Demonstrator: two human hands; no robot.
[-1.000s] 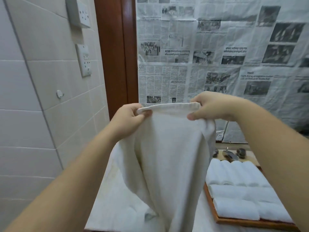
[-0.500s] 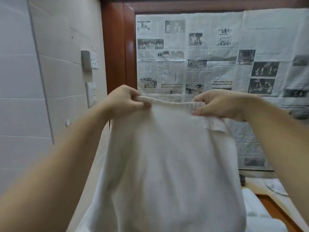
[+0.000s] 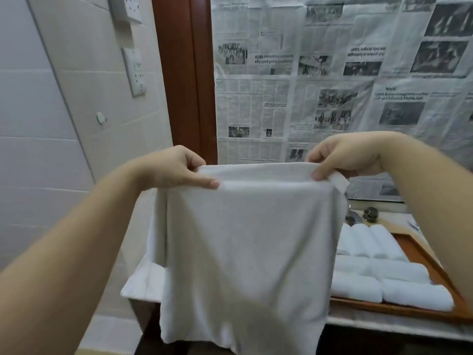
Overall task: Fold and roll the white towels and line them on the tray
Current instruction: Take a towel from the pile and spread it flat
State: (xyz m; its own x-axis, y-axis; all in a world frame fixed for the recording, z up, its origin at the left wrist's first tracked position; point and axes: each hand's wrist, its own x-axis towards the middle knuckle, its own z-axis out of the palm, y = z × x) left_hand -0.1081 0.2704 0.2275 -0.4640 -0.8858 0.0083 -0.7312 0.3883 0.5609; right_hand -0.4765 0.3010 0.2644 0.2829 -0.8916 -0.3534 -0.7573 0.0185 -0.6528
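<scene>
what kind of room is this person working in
Probably a bathroom or spa prep area: tiled wall, a counter with a wooden tray of rolled towels, and newspaper covering the window or mirror.

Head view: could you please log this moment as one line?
left hand: pinching top corner | right hand: pinching other corner | white terry towel: hanging unfolded | wooden tray: holds rolled white towels

White towel (image 3: 245,252) hanging, rolled towels (image 3: 378,275) on tray (image 3: 432,267)
</scene>
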